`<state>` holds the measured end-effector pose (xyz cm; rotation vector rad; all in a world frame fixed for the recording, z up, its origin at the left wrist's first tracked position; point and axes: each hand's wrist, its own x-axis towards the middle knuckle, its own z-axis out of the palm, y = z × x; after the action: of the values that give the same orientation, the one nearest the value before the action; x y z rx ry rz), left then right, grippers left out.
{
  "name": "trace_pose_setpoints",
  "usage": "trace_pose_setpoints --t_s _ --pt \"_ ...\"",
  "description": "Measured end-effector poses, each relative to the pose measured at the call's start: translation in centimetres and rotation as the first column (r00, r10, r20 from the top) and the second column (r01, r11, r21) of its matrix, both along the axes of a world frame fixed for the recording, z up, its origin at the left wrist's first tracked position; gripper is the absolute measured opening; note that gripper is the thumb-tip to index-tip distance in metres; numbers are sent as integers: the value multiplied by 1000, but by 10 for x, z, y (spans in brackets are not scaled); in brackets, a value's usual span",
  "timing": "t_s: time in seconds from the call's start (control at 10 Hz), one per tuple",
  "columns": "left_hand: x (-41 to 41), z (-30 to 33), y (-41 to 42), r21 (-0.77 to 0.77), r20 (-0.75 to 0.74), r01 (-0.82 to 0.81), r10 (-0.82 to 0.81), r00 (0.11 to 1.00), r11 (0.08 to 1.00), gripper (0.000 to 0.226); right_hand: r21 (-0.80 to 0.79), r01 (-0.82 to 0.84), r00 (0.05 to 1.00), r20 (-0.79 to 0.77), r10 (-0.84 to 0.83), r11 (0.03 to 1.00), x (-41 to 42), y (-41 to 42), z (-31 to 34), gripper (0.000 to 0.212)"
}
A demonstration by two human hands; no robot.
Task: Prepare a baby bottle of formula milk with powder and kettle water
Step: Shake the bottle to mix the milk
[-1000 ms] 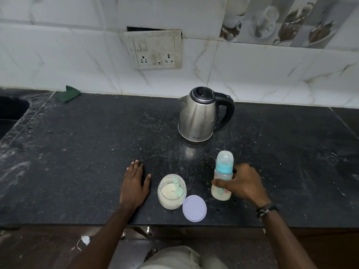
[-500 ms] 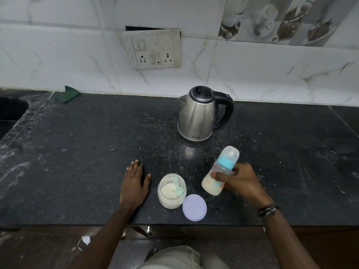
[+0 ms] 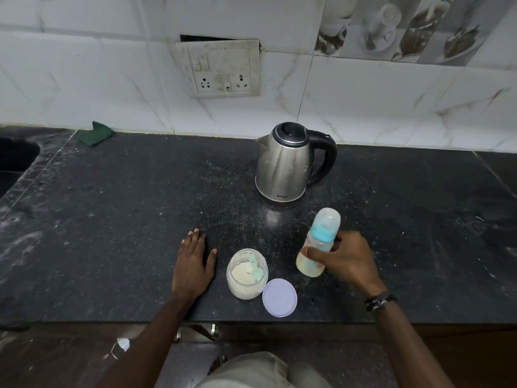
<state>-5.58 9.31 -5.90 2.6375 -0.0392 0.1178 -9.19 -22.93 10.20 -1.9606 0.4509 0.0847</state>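
Note:
My right hand (image 3: pixel 347 260) grips a capped baby bottle (image 3: pixel 319 240) with a blue collar and pale milk inside. The bottle leans slightly to the right just above the dark counter (image 3: pixel 112 233). My left hand (image 3: pixel 194 264) lies flat on the counter, fingers apart, holding nothing. Between my hands stands an open glass jar (image 3: pixel 246 274) of formula powder with a green scoop in it. Its lilac lid (image 3: pixel 279 296) lies flat beside it. A steel kettle (image 3: pixel 285 163) with a black handle stands behind, lid down.
A switch and socket plate (image 3: pixel 223 70) hangs on the tiled wall above the kettle. A green cloth (image 3: pixel 95 133) lies at the back left, near a sink opening (image 3: pixel 14 161). The counter's front edge runs just below the jar and lid.
The bottle stood upright on the counter, then my right hand lifted and tipped it to the right; now it is tilted less. My left hand has stayed still.

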Motion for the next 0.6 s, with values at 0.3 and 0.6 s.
trace_pose_setpoints --t_s 0.3,0.6 --pt "-1 2 0 -10 2 6 -6 1000 1000 65 150 33 999 -6 -33 988 5 3 1 35" --pt "0 2 0 -6 2 4 -4 1000 1000 65 151 86 996 -33 -82 985 10 6 3 39"
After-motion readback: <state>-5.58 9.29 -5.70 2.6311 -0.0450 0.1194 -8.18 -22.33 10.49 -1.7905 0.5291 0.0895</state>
